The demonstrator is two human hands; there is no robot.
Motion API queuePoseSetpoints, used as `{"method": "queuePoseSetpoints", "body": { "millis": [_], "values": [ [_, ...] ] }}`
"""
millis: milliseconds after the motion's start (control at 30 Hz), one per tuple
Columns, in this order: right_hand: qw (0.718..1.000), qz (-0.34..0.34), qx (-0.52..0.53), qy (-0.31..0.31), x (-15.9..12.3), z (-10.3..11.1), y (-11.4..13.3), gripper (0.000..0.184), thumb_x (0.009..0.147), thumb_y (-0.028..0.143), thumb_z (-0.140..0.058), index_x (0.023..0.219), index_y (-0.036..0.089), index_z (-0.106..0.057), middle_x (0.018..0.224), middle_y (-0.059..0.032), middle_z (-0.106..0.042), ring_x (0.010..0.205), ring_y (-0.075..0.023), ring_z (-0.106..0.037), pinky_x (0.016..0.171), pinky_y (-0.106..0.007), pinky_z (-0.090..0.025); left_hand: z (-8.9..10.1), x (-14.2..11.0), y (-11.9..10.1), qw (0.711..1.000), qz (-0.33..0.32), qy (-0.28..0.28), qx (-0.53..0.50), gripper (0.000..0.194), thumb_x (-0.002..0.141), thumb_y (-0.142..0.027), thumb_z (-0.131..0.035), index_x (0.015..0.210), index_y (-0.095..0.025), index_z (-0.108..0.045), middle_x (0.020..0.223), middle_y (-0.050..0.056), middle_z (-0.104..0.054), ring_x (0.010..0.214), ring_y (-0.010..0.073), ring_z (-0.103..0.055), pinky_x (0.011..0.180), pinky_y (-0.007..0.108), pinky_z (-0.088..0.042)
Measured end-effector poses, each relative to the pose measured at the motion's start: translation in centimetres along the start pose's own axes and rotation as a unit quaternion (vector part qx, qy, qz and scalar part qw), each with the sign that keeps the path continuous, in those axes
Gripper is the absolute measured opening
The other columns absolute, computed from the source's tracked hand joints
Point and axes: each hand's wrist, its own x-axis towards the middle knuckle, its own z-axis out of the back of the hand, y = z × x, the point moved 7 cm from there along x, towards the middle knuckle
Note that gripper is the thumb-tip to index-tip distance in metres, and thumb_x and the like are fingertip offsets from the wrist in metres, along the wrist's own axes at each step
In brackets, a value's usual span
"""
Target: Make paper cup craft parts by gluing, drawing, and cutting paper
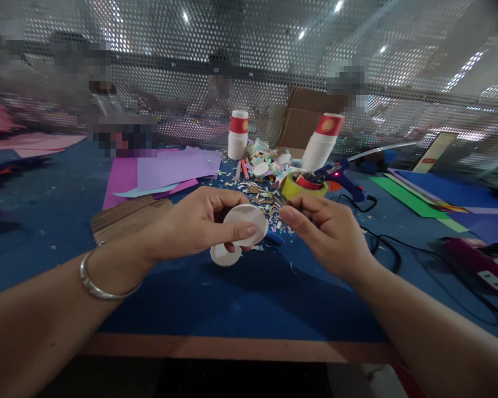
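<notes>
Behind the blue table [240, 309] stands a gray metal wall [170, 105] full of tiny holes. From far away, I look down at two bare hands. I see the left hand [201, 224] holding a white round piece [236, 218], with the thumb flat on top. It is up over the near middle of the table. A second round piece [224, 257] shows just below those fingers. I see the right hand [332, 235] close by on the other side, its thumb and pointing finger near each other. I cannot tell if something small is between them. Past the hands I see lots of paper bits [255, 190], a yellow tape roll [291, 187] and a blue glue gun [348, 179] with a red light. Farther back are a short cup stack [237, 145] and a leaning cup stack [318, 149]. Purple paper [166, 168] lies on the left.
</notes>
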Motion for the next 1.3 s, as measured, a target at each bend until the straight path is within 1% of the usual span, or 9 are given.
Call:
{"method": "queuePoseSetpoints", "body": {
  "millis": [300, 400, 567, 733, 833, 933, 1067, 1200, 1300],
  "values": [
    [0.968, -0.133, 0.207, 0.047, 0.0, -1.7, -2.7, 0.048, 0.090, 0.064, -0.063, 0.076, 0.018, -0.058, 0.058, 0.0074, -0.035, 0.049, -0.0064, -0.028, 0.043, -0.023, -0.018, 0.2, 0.2, 0.8, 0.998, 0.017, -0.044, -0.033, 0.021, 0.080, -0.016, -0.077, 0.096, -0.014, -0.063, 0.080, -0.004, -0.066, 0.069, 0.0064, -0.060, 0.060, 0.015, -0.049],
    [0.960, -0.136, 0.240, 0.048, -0.1, -1.8, -2.6, 0.045, 0.088, 0.062, -0.066, 0.080, 0.017, -0.061, 0.058, 0.0076, -0.035, 0.049, -0.0057, -0.025, 0.042, -0.024, -0.015, -0.4, 0.2, 0.7, 1.000, 0.015, -0.007, -0.015, 0.016, 0.083, -0.014, -0.072, 0.098, -0.015, -0.067, 0.082, -0.003, -0.067, 0.072, 0.0067, -0.060, 0.062, 0.015, -0.047],
    [0.949, -0.132, 0.272, 0.094, -0.1, -2.4, -2.3, 0.038, 0.087, 0.053, -0.072, 0.080, 0.017, -0.062, 0.060, 0.0075, -0.040, 0.047, -0.0043, -0.023, 0.041, -0.024, -0.013, -0.7, 0.2, 1.2, 0.998, 0.022, 0.031, 0.041, 0.028, 0.089, -0.018, -0.064, 0.116, -0.021, -0.070, 0.095, 0.000, -0.072, 0.078, 0.0113, -0.065, 0.067, 0.020, -0.051],
    [0.946, -0.125, 0.280, 0.101, 0.0, -2.6, -2.4, 0.030, 0.080, 0.041, -0.083, 0.083, 0.017, -0.066, 0.062, 0.0074, -0.044, 0.048, -0.0035, -0.027, 0.041, -0.024, -0.013, -0.5, 0.3, 1.3, 0.999, 0.023, 0.010, 0.042, 0.045, 0.091, -0.022, -0.061, 0.136, -0.025, -0.061, 0.097, 0.001, -0.073, 0.073, 0.0127, -0.066, 0.062, 0.022, -0.053],
    [0.945, -0.131, 0.288, 0.080, 0.1, -2.5, -2.5, 0.029, 0.078, 0.038, -0.084, 0.082, 0.016, -0.066, 0.064, 0.0067, -0.046, 0.049, -0.0034, -0.029, 0.040, -0.023, -0.014, 0.1, 0.4, 1.2, 0.999, 0.007, -0.039, 0.031, 0.062, 0.089, -0.024, -0.066, 0.148, -0.025, -0.048, 0.103, 0.004, -0.071, 0.073, 0.0131, -0.066, 0.063, 0.024, -0.055],
    [0.940, -0.132, 0.312, 0.051, 0.2, -2.2, -2.4, 0.030, 0.077, 0.038, -0.085, 0.080, 0.016, -0.065, 0.064, 0.0067, -0.047, 0.048, -0.0029, -0.029, 0.040, -0.023, -0.015, 0.6, 0.4, 1.1, 0.997, -0.024, -0.077, -0.018, 0.055, 0.088, -0.027, -0.071, 0.140, -0.022, -0.055, 0.112, 0.007, -0.069, 0.084, 0.0151, -0.067, 0.068, 0.025, -0.057],
    [0.936, -0.138, 0.321, 0.034, 0.1, -2.0, -2.5, 0.029, 0.080, 0.039, -0.083, 0.081, 0.016, -0.065, 0.062, 0.0074, -0.046, 0.047, -0.0023, -0.030, 0.039, -0.022, -0.015, 0.5, 0.6, 1.6, 0.984, -0.005, -0.073, -0.164, 0.028, 0.094, -0.036, -0.067, 0.115, -0.019, -0.069, 0.094, 0.004, -0.069, 0.075, 0.0116, -0.064, 0.063, 0.021, -0.055],
    [0.933, -0.138, 0.329, 0.040, 0.0, -2.1, -2.4, 0.030, 0.081, 0.039, -0.082, 0.080, 0.015, -0.065, 0.063, 0.0070, -0.047, 0.047, -0.0016, -0.030, 0.039, -0.022, -0.016, -0.3, 0.8, 2.1, 0.969, 0.019, -0.024, -0.245, 0.021, 0.092, -0.037, -0.070, 0.103, -0.019, -0.073, 0.088, 0.002, -0.069, 0.074, 0.0111, -0.064, 0.065, 0.022, -0.057],
    [0.929, -0.142, 0.339, 0.043, 0.0, -2.3, -2.4, 0.030, 0.081, 0.039, -0.082, 0.079, 0.015, -0.064, 0.061, 0.0078, -0.044, 0.046, -0.0015, -0.029, 0.040, -0.022, -0.016, -1.3, 0.8, 2.2, 0.961, 0.035, 0.043, -0.272, 0.030, 0.093, -0.044, -0.067, 0.110, -0.020, -0.072, 0.102, 0.006, -0.073, 0.089, 0.0177, -0.071, 0.080, 0.030, -0.060]
  ]
}}
